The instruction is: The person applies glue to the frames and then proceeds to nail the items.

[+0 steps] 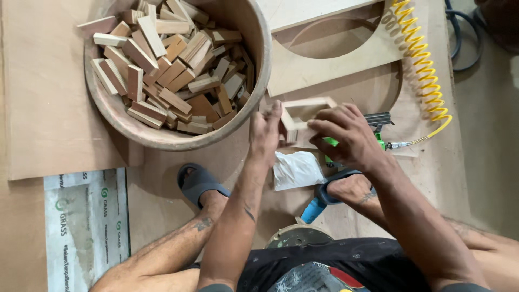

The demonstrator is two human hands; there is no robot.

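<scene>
Both hands gripped a small wooden frame (303,111): the left hand (265,132) closed on its near-left corner, the right hand (348,135) clasping its right side, just right of the round tub of wood blocks (167,65).

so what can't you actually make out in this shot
- Head view: the near side of the small wooden frame is covered by the left hand and right hand.
- The green tool on the yellow coiled hose is mostly hidden under the right hand.
- Lower blocks in the tub are buried.
- The white bag's contents are unseen.
</scene>
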